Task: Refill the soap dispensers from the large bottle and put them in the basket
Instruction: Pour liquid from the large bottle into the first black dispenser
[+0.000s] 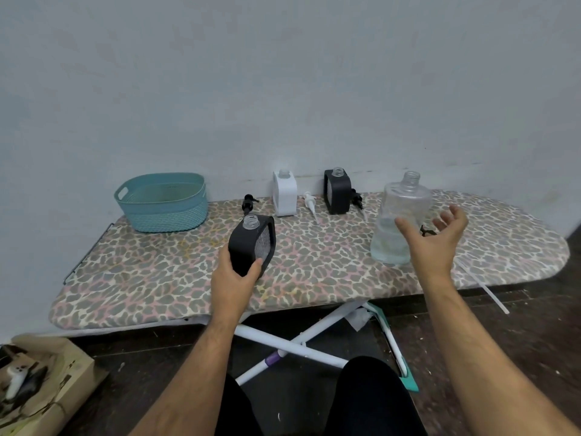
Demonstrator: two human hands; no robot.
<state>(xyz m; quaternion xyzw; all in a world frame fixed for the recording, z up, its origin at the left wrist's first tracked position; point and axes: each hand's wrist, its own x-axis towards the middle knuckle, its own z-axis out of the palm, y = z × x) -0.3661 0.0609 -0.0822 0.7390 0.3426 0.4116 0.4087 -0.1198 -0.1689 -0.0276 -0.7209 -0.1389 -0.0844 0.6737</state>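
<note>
No brand, label or lettering can be read on any container on the leopard-print surface [314, 262], an ironing board set against a pale wall. Far left of the large bottle [401, 221], a teal woven-look basket [163, 201] with cut-out handles sits near the wall. Next, a black pump head [248, 203] lies on the surface behind the black dispenser [251, 243], which the left hand [234, 280] grips around its base, fingers and thumb curled on its sides; its clear threaded neck is uncapped and a clear window shows in its face. Closer to the bottle, a white dispenser [284, 193] stands uncapped, a white pump [311, 206] lying just beside it, then a second black dispenser [338, 191], also uncapped, with a black pump [356, 198] at its side. The large bottle itself is clear plastic, upright and open-necked, with clear liquid filling roughly its lower half. The right hand [437, 234] is beside the bottle, fingers spread and holding nothing; whether it touches the bottle cannot be told.
</note>
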